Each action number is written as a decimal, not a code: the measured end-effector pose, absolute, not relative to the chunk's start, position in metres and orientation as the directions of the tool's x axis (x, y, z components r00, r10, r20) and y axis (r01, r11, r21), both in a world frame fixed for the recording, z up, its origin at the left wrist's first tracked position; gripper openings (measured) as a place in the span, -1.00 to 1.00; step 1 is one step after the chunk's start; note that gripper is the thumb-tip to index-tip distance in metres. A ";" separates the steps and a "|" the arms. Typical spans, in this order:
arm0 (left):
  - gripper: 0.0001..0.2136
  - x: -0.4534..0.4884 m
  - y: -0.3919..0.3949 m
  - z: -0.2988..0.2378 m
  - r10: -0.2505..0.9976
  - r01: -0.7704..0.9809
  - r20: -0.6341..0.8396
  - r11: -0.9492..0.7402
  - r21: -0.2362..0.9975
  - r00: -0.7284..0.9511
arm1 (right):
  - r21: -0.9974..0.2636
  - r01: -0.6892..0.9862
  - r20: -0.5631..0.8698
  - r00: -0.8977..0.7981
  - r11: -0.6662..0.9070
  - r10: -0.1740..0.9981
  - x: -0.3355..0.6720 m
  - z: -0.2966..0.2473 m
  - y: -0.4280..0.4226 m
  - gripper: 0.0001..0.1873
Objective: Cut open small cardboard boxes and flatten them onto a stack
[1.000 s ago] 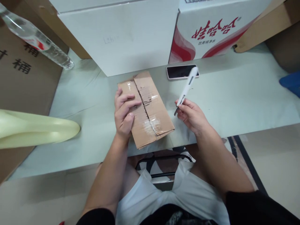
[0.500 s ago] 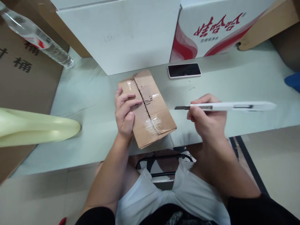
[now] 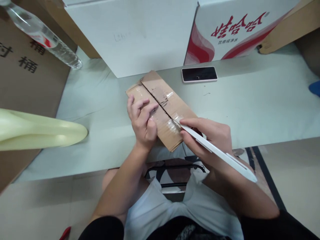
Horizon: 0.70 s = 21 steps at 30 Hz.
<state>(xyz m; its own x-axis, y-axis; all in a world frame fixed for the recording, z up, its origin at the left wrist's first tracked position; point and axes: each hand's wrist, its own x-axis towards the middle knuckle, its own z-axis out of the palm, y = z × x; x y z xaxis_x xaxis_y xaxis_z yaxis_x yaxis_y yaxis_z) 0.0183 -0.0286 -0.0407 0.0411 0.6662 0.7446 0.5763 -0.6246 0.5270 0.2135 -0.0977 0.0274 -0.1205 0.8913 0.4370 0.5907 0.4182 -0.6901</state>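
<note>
A small brown cardboard box [image 3: 163, 103] lies tilted on the table, its top flaps meeting in a long dark seam with clear tape near both ends. My left hand [image 3: 143, 121] steadies it from the left, fingers bent over the left flap. In my right hand [image 3: 212, 138] is a white utility knife [image 3: 220, 153], pinched near its front. The knife's tip meets the taped near end of the seam; how deep the blade sits cannot be made out. Part of the box's right corner is hidden behind my right hand.
Beyond the box stand a white carton [image 3: 140, 36] with red print and a phone [image 3: 199, 74]. On the left are a clear water bottle [image 3: 47, 40], a pale yellow object [image 3: 50, 130] and a large brown carton [image 3: 22, 86]. A blue object [image 3: 315, 88] shows at the right edge.
My right hand has brought the knife left and down onto the box's taped seam, and the knife now points toward the upper left. The box has turned slightly under my left hand.
</note>
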 end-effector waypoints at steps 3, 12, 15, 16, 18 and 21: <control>-0.61 0.019 -0.029 -0.041 0.686 0.607 0.727 -0.587 0.536 0.021 | -0.680 0.588 0.455 -0.131 0.439 0.881 0.212 0.028 -0.098 -0.85; -0.64 0.017 -0.028 -0.043 0.656 0.603 0.753 -0.622 0.499 0.054 | -0.604 0.641 0.502 -0.156 0.474 0.851 0.210 0.025 -0.096 -0.88; -0.63 0.017 -0.028 -0.043 0.645 0.639 0.762 -0.609 0.470 0.054 | -0.595 0.641 0.523 -0.149 0.485 0.839 0.209 0.023 -0.096 -0.89; -0.63 0.018 -0.028 -0.043 0.646 0.646 0.762 -0.604 0.467 0.053 | -0.593 0.642 0.532 -0.141 0.486 0.835 0.208 0.022 -0.096 -0.89; -0.63 0.018 -0.028 -0.043 0.651 0.648 0.757 -0.600 0.470 0.054 | -0.587 0.648 0.540 -0.133 0.485 0.831 0.207 0.021 -0.095 -0.89; -0.64 0.019 -0.027 -0.043 0.650 0.631 0.758 -0.610 0.480 0.052 | -0.582 0.656 0.537 -0.134 0.481 0.833 0.206 0.021 -0.095 -0.89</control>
<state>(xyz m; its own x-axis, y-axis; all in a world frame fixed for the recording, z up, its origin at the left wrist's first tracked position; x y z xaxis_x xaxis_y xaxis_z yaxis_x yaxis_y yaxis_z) 0.0187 -0.0275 -0.0429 0.0524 0.6500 0.7581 0.6307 -0.6102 0.4796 0.2057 -0.0946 0.0212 -0.1340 0.8327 0.5372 0.6561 0.4808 -0.5817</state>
